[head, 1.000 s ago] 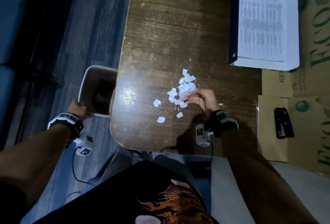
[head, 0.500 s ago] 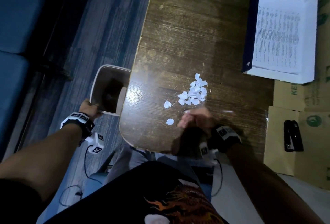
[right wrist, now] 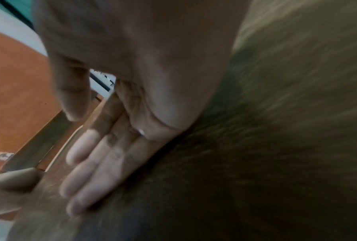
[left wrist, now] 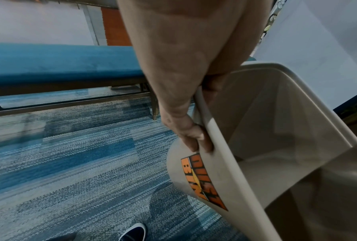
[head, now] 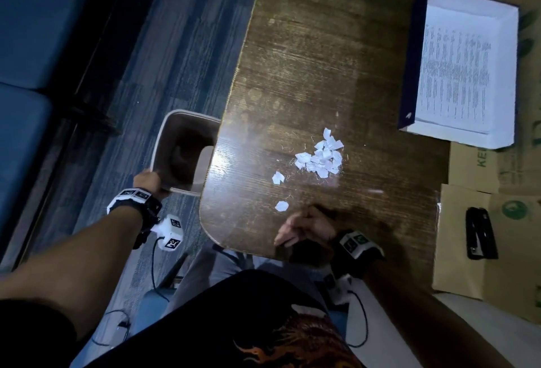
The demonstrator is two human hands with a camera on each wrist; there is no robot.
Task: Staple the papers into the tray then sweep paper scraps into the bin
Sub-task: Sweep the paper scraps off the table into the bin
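Observation:
A pile of white paper scraps (head: 320, 156) lies mid-table, with two loose scraps (head: 281, 206) nearer me. My right hand (head: 295, 233) lies near the table's front edge, below the scraps and apart from them, fingers straight (right wrist: 87, 176) and holding nothing. My left hand (head: 147, 181) grips the near rim of the beige bin (head: 187, 150), which stands beside the table's left edge; in the left wrist view the fingers (left wrist: 191, 137) curl round the bin (left wrist: 276, 146) rim. The stapled papers (head: 456, 74) lie in the white tray (head: 412, 130) at the far right.
A black stapler (head: 480, 233) rests on brown cardboard (head: 468, 265) at the right. The wooden table (head: 307, 60) has a rounded front-left corner. Blue carpet and a blue bench (left wrist: 60, 65) are on the left. My shoe (left wrist: 133, 233) is on the floor.
My right hand has drawn back from the scrap pile toward the table's front edge. The left hand keeps its hold on the bin.

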